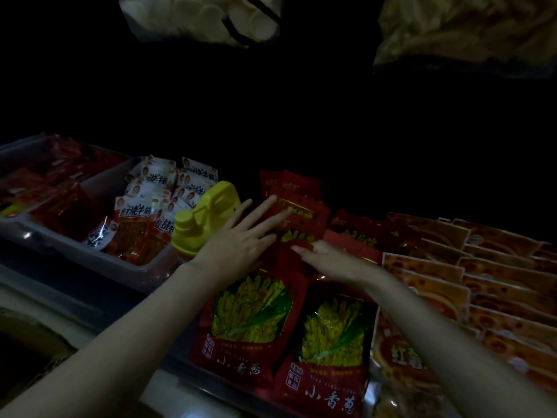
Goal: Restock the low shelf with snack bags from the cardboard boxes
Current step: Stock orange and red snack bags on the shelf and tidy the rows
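Low shelf (168, 300): rows of snack bags are laid on it.
Red snack bags (301, 215): stacked in a row running away from the person, long side pointing forward.
Left hand (238, 239): laid flat on the stack, fingers straight, nothing gripped.
Right hand (325, 257): nearer the closest bag's edge; a bag seems pinched, but this cannot be told for sure.

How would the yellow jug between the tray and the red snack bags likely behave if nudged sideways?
The yellow jug looks rigid, so it would probably slide or tip, not crumple. It leans already, wedged beside the grey tray, so it may topple easily.
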Tool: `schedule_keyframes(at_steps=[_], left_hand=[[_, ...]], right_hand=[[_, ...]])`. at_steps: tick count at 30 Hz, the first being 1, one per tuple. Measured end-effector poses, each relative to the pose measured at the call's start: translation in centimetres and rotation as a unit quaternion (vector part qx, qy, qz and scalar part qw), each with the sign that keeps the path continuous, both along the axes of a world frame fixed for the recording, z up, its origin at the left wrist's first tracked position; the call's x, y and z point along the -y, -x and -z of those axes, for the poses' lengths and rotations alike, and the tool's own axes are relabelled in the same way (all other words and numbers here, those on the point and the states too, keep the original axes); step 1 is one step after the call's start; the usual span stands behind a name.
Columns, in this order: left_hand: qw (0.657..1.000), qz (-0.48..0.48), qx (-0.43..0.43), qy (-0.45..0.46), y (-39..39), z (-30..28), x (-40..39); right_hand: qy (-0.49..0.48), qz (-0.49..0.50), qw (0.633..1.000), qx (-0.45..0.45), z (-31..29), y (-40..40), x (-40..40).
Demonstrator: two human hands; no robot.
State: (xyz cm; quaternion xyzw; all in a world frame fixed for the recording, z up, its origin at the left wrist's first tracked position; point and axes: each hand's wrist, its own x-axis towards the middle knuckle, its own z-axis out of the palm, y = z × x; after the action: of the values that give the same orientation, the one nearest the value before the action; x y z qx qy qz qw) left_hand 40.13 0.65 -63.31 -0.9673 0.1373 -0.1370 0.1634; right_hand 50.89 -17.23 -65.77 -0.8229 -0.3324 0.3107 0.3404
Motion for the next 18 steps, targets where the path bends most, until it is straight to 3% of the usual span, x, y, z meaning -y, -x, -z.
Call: schedule_keyframes(at_steps=[2, 4, 5, 6, 8, 9, 12, 15, 18], left_hand=[[0.998, -0.015, -0.064, 0.006, -0.3, -0.3, 0.5], [0.99, -0.047, -0.131, 0.014, -0.8, -0.2, 0.5], [0.987, -0.048, -0.152, 0.015, -1.0, -0.2, 0.6], [0.985, -0.046, -0.164, 0.013, -1.0, -0.1, 0.6], [0.986, -0.04, -0.163, 0.021, -1.2, 0.3, 0.4], [0.987, -0.035, -0.156, 0.027, -1.3, 0.6, 0.2], [0.988, -0.036, -0.142, 0.041, -1.4, 1.2, -0.1], [0.989, -0.043, -0.139, 0.032, -1.6, 1.3, -0.1], [0.989, -0.05, -0.138, 0.032, -1.7, 1.3, -0.1]], right_hand=[[0.006, 0.009, 0.998, -0.068, -0.8, -0.4, 0.5], [-0.068, 0.073, 0.989, -0.114, -1.9, -1.3, 0.5], [-0.109, 0.114, 0.984, -0.078, -2.1, -2.1, 0.2], [-0.103, 0.142, 0.984, 0.018, -2.0, -3.1, -0.3], [0.013, 0.123, 0.966, 0.227, -1.4, -5.3, -1.5], [0.078, 0.102, 0.953, 0.276, -1.0, -6.0, -2.1], [0.2, 0.097, 0.932, 0.286, 0.3, -7.0, -3.7], [0.122, 0.127, 0.958, 0.225, 1.2, -6.8, -4.9], [0.035, 0.117, 0.962, 0.242, 0.9, -6.3, -4.7]])
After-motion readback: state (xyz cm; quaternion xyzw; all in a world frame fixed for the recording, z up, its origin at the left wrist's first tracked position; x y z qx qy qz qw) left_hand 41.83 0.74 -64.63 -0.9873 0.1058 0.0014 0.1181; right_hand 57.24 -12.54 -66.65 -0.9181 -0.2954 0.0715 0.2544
